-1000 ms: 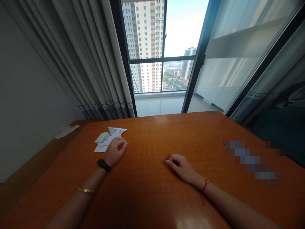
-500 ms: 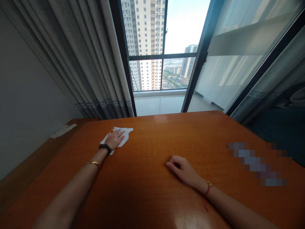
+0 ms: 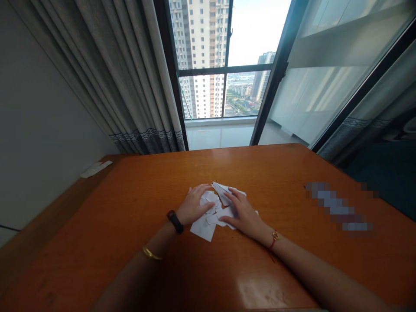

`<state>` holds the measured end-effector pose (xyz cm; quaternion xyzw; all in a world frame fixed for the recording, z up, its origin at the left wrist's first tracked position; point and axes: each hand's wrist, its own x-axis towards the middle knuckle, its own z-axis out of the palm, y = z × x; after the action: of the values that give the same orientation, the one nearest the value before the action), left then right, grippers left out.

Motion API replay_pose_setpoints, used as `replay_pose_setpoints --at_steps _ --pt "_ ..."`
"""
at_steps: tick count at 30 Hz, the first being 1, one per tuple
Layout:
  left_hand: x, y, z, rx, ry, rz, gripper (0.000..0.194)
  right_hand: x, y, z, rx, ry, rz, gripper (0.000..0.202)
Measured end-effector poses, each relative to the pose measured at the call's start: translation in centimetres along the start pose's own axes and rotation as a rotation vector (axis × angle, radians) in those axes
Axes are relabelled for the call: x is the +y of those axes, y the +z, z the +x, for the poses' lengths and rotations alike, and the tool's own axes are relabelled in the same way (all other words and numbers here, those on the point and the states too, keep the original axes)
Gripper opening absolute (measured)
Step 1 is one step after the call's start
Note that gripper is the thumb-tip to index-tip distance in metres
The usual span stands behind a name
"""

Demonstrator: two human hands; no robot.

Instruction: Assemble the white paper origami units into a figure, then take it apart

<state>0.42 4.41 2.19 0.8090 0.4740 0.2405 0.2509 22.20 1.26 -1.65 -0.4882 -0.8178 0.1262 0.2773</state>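
Observation:
Several torn pieces of white paper (image 3: 204,229) lie in a loose, overlapping pile near the middle of the wooden table (image 3: 146,182). On the pile's left edge rests my left hand (image 3: 194,204), its fingers apart and the thumb over the paper. My right hand (image 3: 244,214) is spread over the right side, its fingertips on a folded white piece (image 3: 221,193) at the back. Both palms hide part of the paper. Neither hand grips anything.
A pale strip (image 3: 96,169) lies on the ledge at the far left. A blurred, pixelated item (image 3: 334,206) is on the table's right side. Beyond the far edge stand a grey curtain (image 3: 139,86) and a glass door frame (image 3: 276,82).
My left hand has moved right, from white paper at the left to the middle. My right hand has opened from a curl and now lies over paper. The paper is now at the middle.

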Motion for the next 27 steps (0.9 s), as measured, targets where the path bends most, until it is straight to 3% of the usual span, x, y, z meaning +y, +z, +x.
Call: replay_pose_setpoints --at_steps 2,4,7,10,14,16,19,20,21,24,27 --pt "-0.9 -0.3 -1.1 -0.137 -0.025 0.121 0.065 0.2 -0.1 0.5 0.055 0.029 0.062 0.071" --pt "-1.8 -0.2 -1.9 -0.135 -0.066 0.200 0.068 0.2 -0.8 0.9 0.043 0.056 0.050 0.065" --pt "-2.2 0.0 -2.4 0.021 -0.073 0.233 0.063 0.2 -2.7 1.0 -0.117 0.142 -0.099 0.063" --pt "-1.4 -0.4 -2.6 0.181 0.020 0.176 0.046 0.7 -4.7 0.8 -0.298 0.224 -0.196 0.055" --pt "0.8 -0.8 -3.3 0.304 0.027 0.001 0.018 2.0 -6.4 0.8 -0.476 0.275 0.005 0.026" --pt "1.9 -0.6 -3.7 0.210 -0.068 -0.128 0.019 2.1 -6.9 1.1 -0.513 0.275 0.236 0.027" --pt "2.8 -0.2 -4.1 -0.103 -0.179 -0.371 0.035 0.9 -6.9 1.8 -0.488 0.217 0.482 0.036" --pt "2.8 -0.1 -4.2 -0.154 -0.196 -0.419 0.041 0.3 -6.6 2.2 -0.471 0.188 0.487 0.037" --pt "2.7 -0.1 -4.1 -0.146 -0.208 -0.439 0.043 -0.4 -6.2 2.5 -0.462 0.150 0.454 0.034" --pt "1.6 -0.3 -3.8 0.099 -0.240 -0.418 0.036 -2.1 -4.5 3.7 -0.478 -0.012 0.211 0.023" --pt "0.1 -0.5 -3.6 0.194 -0.262 -0.408 0.026 -3.1 -3.0 4.1 -0.490 -0.107 -0.097 0.036"
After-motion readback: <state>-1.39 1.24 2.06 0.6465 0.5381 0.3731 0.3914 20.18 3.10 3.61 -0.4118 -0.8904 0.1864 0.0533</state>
